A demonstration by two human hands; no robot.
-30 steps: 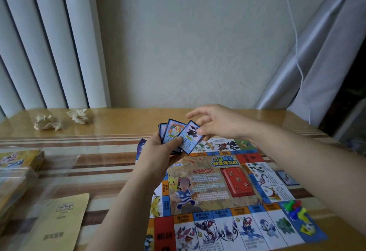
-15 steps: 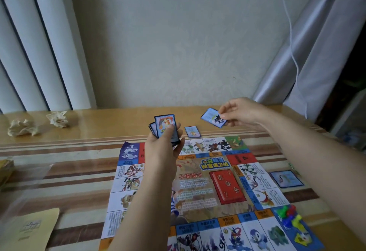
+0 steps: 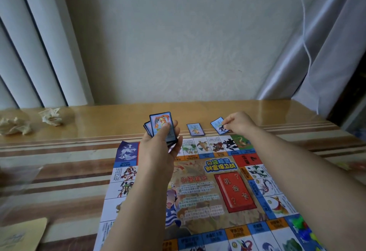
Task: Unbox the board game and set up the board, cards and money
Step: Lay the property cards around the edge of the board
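The game board (image 3: 208, 187) lies unfolded and flat on the striped wooden surface (image 3: 69, 151), its far edge running parallel to the surface's back edge and set a short way in from it. The left hand (image 3: 158, 151) is raised over the board's far-left part, its grip closed around a stack of blue-bordered cards (image 3: 161, 127) held upright and slightly fanned, thumb pressed on the face of the front card. The right hand (image 3: 237, 124) reaches past the board's far edge toward the surface's back right, its grip pinching a single card (image 3: 217, 125) that is tilted, with its lower edge at or just above the surface. Another single card (image 3: 195, 129) lies flat beside it to the left, just beyond the board's far edge. Two crumpled paper wads (image 3: 50, 116) sit near the back-left corner of the surface. A yellowish paper sheet (image 3: 21, 235) lies at the front-left edge.
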